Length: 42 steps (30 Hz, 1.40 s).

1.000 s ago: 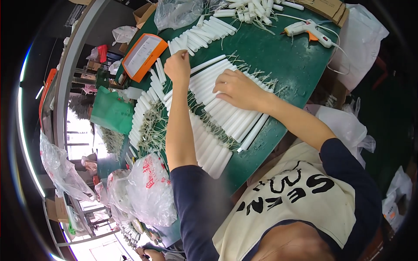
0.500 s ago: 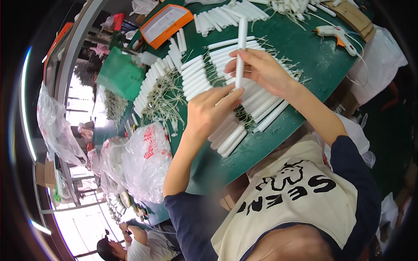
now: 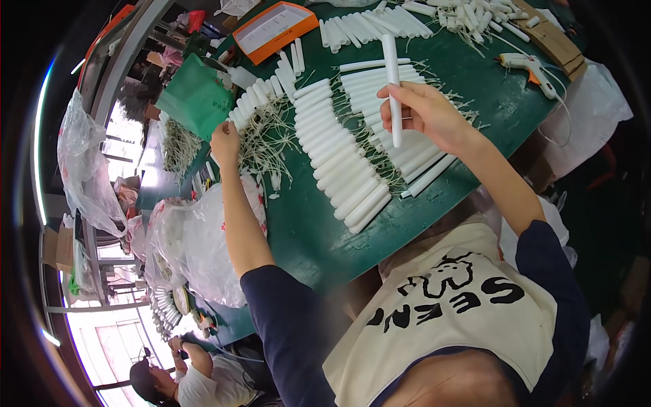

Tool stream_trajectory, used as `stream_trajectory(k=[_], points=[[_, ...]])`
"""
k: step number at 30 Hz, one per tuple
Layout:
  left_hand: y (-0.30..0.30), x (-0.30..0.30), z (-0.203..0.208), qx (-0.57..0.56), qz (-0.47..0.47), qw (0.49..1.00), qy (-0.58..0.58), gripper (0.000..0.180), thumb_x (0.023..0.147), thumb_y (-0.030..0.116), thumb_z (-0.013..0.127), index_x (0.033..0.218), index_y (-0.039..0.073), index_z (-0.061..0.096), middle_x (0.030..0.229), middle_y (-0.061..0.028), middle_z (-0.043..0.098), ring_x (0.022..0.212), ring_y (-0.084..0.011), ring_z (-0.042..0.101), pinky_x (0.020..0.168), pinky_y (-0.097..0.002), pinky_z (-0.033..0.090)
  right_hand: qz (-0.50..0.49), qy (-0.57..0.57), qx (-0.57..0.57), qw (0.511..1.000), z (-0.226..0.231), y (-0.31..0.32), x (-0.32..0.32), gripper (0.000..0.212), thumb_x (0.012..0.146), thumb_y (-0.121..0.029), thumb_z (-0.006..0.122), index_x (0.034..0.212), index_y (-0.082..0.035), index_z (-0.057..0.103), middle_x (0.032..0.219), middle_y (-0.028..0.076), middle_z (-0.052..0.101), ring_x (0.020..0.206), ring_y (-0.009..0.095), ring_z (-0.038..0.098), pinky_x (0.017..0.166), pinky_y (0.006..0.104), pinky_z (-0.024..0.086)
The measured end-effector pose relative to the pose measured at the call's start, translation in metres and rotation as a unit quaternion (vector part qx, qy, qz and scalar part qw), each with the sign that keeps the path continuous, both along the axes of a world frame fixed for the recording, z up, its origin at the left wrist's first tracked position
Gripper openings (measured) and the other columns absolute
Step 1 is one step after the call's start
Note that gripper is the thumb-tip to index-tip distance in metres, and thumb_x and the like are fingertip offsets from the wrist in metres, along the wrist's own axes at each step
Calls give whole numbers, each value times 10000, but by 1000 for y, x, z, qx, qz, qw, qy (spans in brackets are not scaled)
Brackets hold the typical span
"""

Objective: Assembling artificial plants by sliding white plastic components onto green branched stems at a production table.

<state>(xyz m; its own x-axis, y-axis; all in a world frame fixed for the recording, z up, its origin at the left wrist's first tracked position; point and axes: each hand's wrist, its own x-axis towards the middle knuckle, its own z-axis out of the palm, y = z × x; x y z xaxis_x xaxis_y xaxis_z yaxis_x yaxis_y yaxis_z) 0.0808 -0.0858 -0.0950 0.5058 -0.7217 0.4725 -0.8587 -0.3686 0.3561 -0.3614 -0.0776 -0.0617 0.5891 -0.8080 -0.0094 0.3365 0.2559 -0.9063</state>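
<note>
My right hand [image 3: 426, 117] grips a slim white tube [image 3: 391, 61], tilted nearly upright above the green table. My left hand [image 3: 226, 144] reaches to the left end of a row of white tubes with tangled cream cords [image 3: 261, 136]; its fingers are curled, and what they pinch is too small to make out. Between the hands lies a long column of white tubes [image 3: 332, 152] side by side. Under the right hand a second column of tubes [image 3: 366, 85] has thin cords sticking out at its ends.
An orange-rimmed box [image 3: 274, 34], a green bag [image 3: 196, 98] and more tubes [image 3: 376, 26] lie farther back. A glue gun [image 3: 525, 64] with its cable lies right, beside cardboard [image 3: 553, 41]. Clear plastic bags [image 3: 196, 237] bulge at the left edge; another person [image 3: 196, 376] sits beyond.
My left hand has left the tube held by the right hand and moved left to the corded row. My right hand still holds its tube, slightly farther right in view.
</note>
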Motion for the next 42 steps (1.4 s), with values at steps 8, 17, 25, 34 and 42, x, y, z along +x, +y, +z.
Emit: stream_trajectory(k=[8,17,25,34,42], points=[[-43,-2,-10,59,21,996,65,458,783,468,586,985,68,680,946,-153,666,920,-307,626,814,-377,472,4,44,-4,999,7,4,-8,288,958,-255,438,1039,-3,551,809,41,595,746,128,589,749,276,497],[-63,27,-28,78,118,963,228,726,655,520,690,1037,-92,606,1118,-231,587,1031,-340,574,878,-405,453,8,59,-13,998,-7,-2,-11,319,938,-303,472,1053,-23,572,842,37,619,796,127,613,784,270,474],[-91,35,-37,111,62,956,266,922,637,585,678,1121,-180,502,1176,-279,535,1098,-348,533,916,-385,426,-23,77,-15,997,-6,-2,-15,292,953,-271,449,1035,-16,566,813,28,588,758,113,584,747,260,480],[-91,57,-45,102,79,959,254,520,714,489,709,764,-17,599,688,-62,594,571,-166,521,512,-302,390,-18,75,-19,997,-1,4,-17,278,948,-260,458,1032,-20,571,818,25,591,762,110,584,743,260,480],[-53,16,12,-79,33,906,415,402,764,312,682,878,-62,587,786,-86,636,644,-165,586,588,-297,442,-8,71,-27,997,-4,6,-16,273,944,-258,464,1029,-21,570,816,23,593,762,108,583,743,256,476]])
